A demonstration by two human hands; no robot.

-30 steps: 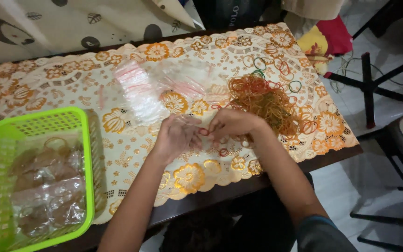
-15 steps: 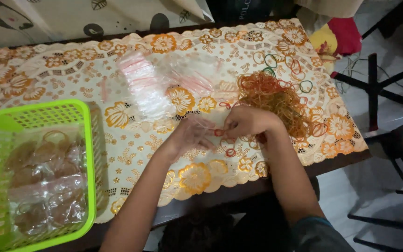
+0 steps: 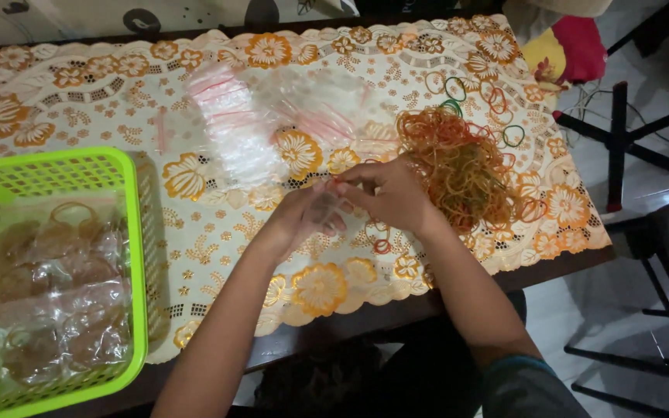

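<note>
Both hands meet over the worktop, which wears an orange floral cloth. The left hand and right hand touch, fingers pinched on something small (too blurred to tell what). Just right of them lies a rubber band pile; clear plastic bags lie beyond. A green basket of filled bags sits at left.

What the left hand and right hand pinch between their fingertips is too small and blurred to tell. The green basket is cut off by the left and near edges. The far clear bags blur together uncountably.
</note>
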